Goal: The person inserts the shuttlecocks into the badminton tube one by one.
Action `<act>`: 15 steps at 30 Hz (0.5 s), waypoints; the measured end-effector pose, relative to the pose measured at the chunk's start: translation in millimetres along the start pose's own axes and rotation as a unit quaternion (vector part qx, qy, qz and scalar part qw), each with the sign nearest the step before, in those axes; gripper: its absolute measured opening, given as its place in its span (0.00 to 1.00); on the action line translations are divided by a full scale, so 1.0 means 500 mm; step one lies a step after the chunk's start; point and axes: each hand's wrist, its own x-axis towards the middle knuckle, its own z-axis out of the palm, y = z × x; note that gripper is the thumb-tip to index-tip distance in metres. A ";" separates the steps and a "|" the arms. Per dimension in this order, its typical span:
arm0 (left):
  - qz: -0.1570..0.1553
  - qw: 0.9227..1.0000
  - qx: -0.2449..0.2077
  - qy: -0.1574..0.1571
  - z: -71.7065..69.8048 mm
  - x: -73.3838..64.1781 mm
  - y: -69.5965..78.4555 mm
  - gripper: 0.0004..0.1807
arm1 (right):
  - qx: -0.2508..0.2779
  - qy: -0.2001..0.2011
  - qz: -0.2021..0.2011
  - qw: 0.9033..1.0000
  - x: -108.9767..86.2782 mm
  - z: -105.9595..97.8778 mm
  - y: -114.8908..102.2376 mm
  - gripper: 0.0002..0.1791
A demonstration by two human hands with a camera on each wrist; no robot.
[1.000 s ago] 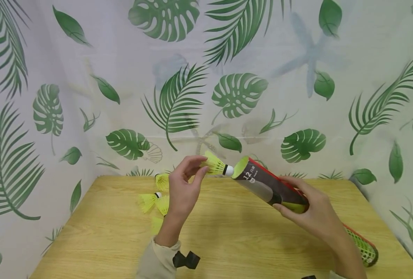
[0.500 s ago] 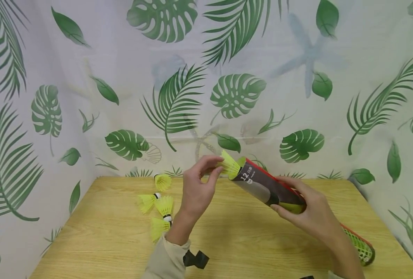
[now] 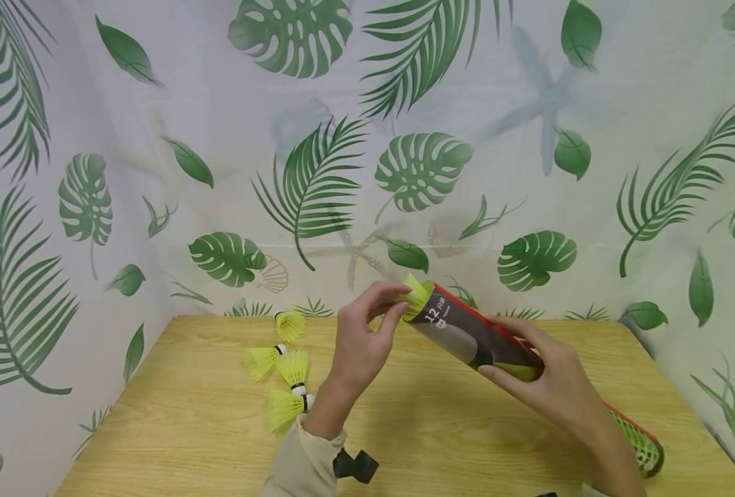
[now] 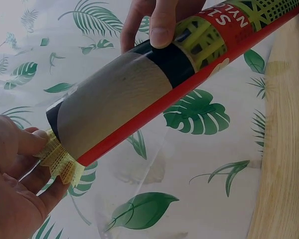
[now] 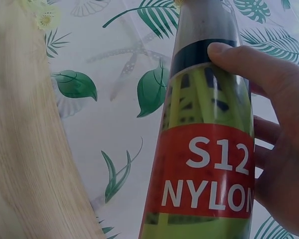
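My right hand (image 3: 560, 376) grips a shuttlecock tube (image 3: 466, 335) around its middle and holds it tilted, mouth up to the left. In the right wrist view the tube (image 5: 204, 169) bears a red band with "S12 NYLON", and yellow-green shuttlecocks show through its clear wall. Thumb and fingers of my left hand (image 3: 364, 335) pinch the skirt of a yellow shuttlecock (image 3: 415, 297) at the mouth. Its cork end is inside the tube, out of sight. In the left wrist view only the flared skirt (image 4: 65, 162) sticks out past the rim.
Several yellow shuttlecocks lie on the wooden table (image 3: 187, 414) to the left, among them one (image 3: 290, 324) near the back edge and another (image 3: 286, 407) by my left wrist. A leaf-patterned cloth (image 3: 330, 172) hangs behind and at the sides.
My left hand has moved right, and the shuttlecock has gone from outside the tube's mouth to mostly inside it. My right hand and the tube have barely shifted.
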 end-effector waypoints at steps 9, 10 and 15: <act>-0.009 1.000 -0.007 -0.007 0.006 -0.004 -0.003 0.09 | 0.017 -0.007 0.017 1.000 0.001 0.001 -0.004 0.38; -0.008 1.000 -0.005 -0.009 0.007 -0.004 -0.003 0.09 | 0.015 -0.007 0.016 1.000 0.001 0.002 -0.004 0.38; -0.008 1.000 -0.006 -0.019 0.009 -0.007 -0.002 0.08 | 0.021 -0.009 0.018 1.000 0.002 0.003 -0.002 0.37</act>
